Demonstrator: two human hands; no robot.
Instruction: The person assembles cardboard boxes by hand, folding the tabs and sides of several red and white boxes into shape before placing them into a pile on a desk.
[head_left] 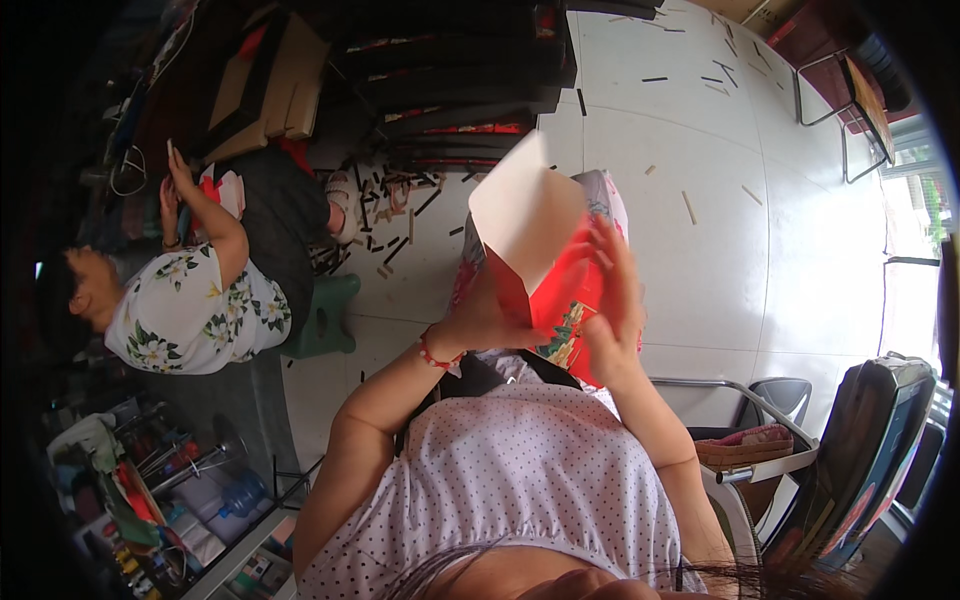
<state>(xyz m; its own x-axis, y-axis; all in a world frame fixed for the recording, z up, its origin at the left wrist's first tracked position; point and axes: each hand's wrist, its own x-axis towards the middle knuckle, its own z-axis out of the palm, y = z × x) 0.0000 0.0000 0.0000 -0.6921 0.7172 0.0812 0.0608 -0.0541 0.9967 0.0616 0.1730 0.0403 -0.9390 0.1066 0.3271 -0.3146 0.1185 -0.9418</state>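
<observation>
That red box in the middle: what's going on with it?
Someone's left hand holds the red box, open at its far end, white inside. Their right hand, spread and blurred, is at its right side. To the left, a co-worker sits on a green stool. Small strips litter the floor.

Pale tiled floor (pixel 700 290); dark and tan strips (pixel 397 250) scattered across; green stool (pixel 325 312) standing on it.
</observation>
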